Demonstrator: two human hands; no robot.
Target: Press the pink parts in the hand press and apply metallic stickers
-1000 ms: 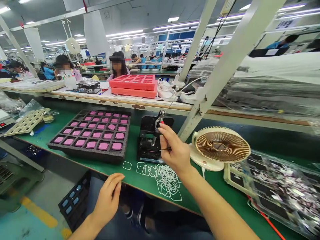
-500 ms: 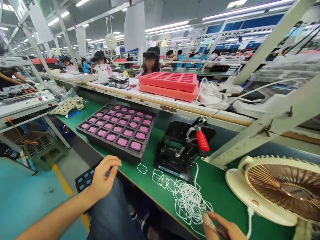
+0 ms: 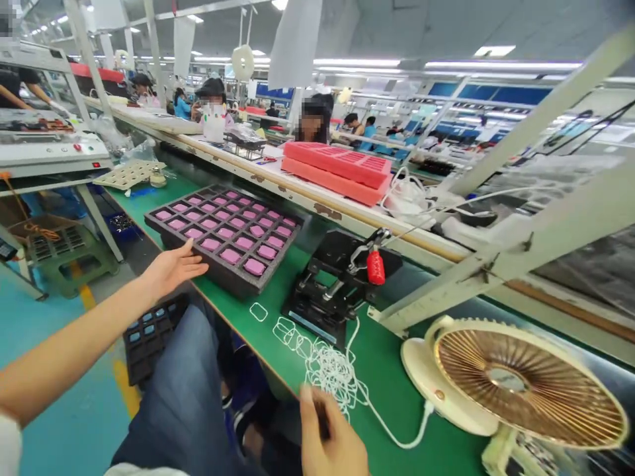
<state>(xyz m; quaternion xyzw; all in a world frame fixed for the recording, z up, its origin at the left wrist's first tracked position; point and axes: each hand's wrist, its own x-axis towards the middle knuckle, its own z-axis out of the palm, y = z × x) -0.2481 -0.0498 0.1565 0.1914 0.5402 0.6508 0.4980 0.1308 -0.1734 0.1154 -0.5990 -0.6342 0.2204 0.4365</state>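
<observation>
My left hand (image 3: 173,269) is open with its fingers spread, holding nothing, just off the front corner of a black foam tray (image 3: 197,264) filled with pink pads. My right hand (image 3: 330,436) is low at the bench's front edge, its fingers pinched on a small dark object (image 3: 323,420). That hand is nearest a tangled pile of white loops (image 3: 330,373). One loose white loop (image 3: 258,312) lies apart from the pile. Behind them stands a black hand press (image 3: 327,284) with a red grip (image 3: 376,268), which neither hand touches.
A cream desk fan (image 3: 506,380) stands on the green bench mat (image 3: 377,357) at right. Stacked red foam trays (image 3: 337,172) sit on the upper shelf, with a co-worker (image 3: 312,119) beyond them. A black crate (image 3: 149,337) lies low at left.
My right hand has left the press and dropped toward the bench's front edge. My left hand has risen and spread open. The view has swung left.
</observation>
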